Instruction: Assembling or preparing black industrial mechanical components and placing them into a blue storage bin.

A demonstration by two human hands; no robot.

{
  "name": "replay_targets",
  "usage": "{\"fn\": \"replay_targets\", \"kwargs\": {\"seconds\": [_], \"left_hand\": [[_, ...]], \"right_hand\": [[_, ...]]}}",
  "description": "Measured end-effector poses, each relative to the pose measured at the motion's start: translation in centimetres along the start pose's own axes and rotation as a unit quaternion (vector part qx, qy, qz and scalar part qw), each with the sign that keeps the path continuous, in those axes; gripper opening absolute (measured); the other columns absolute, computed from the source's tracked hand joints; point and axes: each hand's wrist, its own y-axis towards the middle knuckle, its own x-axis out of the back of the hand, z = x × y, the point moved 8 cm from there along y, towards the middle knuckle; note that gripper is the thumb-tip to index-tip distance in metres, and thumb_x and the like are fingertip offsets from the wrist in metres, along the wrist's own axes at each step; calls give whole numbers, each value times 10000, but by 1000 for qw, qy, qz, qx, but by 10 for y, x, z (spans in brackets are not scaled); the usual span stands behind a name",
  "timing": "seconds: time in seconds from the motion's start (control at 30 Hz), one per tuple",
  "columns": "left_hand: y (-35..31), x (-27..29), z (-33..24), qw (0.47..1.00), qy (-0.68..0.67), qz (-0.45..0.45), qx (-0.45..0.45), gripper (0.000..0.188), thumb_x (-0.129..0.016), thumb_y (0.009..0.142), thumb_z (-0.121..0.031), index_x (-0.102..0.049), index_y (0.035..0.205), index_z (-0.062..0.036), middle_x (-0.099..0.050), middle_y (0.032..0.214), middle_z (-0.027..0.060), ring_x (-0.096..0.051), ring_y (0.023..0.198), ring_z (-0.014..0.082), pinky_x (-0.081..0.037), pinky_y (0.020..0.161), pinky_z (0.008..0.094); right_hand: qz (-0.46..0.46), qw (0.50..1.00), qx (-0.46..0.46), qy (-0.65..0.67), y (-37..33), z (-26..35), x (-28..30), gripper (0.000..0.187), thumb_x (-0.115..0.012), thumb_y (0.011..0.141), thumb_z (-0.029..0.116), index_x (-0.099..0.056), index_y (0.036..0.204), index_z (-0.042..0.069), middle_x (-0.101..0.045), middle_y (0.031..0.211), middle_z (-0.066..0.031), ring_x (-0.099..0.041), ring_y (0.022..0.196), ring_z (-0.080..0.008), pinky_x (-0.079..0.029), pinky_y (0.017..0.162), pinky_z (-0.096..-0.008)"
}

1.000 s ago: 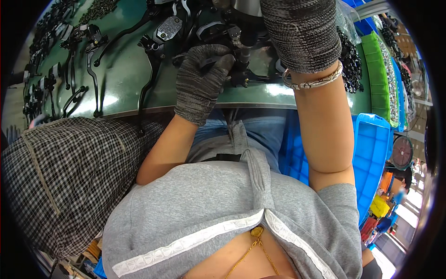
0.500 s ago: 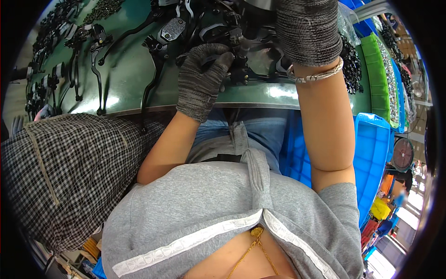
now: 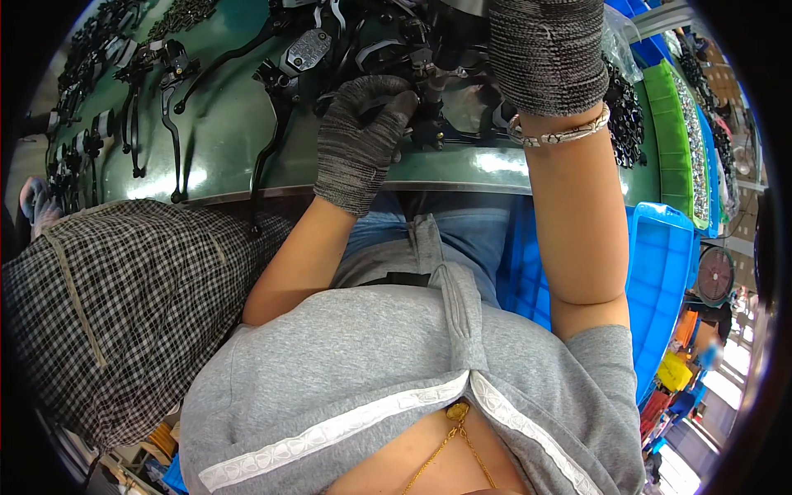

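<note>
My left hand (image 3: 363, 136), in a dark grey knitted glove, is closed at the near edge of the table. Its thumb and curled fingers grip a black hand-lever assembly (image 3: 427, 132), partly hidden among other dark parts. My right hand (image 3: 549, 62), gloved the same way, reaches to the top of the view. Only its cuff and back show; the fingers are out of sight. Left of my left hand lies a lever with a silver-grey reservoir cap (image 3: 306, 53), its long black blade hanging past the table edge.
More black levers (image 3: 171, 124) spread over the green tabletop (image 3: 223, 148) at left. Small dark parts (image 3: 624, 124) are heaped at right, beside a green bin (image 3: 667, 124) of small metal pieces. A blue crate (image 3: 660, 272) stands below. A co-worker's checked sleeve (image 3: 140, 297) and hand (image 3: 37, 202) are at left.
The co-worker's hand has moved left, away from the levers. The black assembly by my left hand has shifted slightly. Both my hands stay in nearly the same place.
</note>
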Motion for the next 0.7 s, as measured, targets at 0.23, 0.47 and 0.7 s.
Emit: {"fn": "replay_targets", "kwargs": {"seconds": [0.23, 0.47, 0.7], "left_hand": [[2, -1, 1, 1000, -20, 9, 0, 219, -794, 909, -179, -688, 1076, -85, -715, 953, 41, -647, 694, 70, -507, 513, 225], [-4, -5, -5, 1000, -13, 8, -3, 220, -782, 914, -142, -675, 1095, -77, -717, 961, 44, -646, 696, 70, -518, 556, 220], [-12, -12, -11, 1000, 3, 14, -27, 218, -778, 915, -129, -678, 1097, -62, -717, 1002, 61, -650, 708, 83, -525, 586, 222]], "right_hand": [[-11, 1000, 3, -14, -1, -2, 1, 377, -795, 914, 312, -635, 1140, 57, -655, 785, -24, -657, 716, -127, -553, 634, -246], [-9, 999, -3, -30, -7, -5, -2, 380, -797, 913, 310, -633, 1144, 57, -654, 786, -22, -658, 723, -127, -556, 641, -246], [-12, 999, -9, -39, -11, 0, -1, 383, -798, 912, 307, -631, 1148, 57, -654, 787, -19, -658, 731, -126, -558, 648, -247]]}}
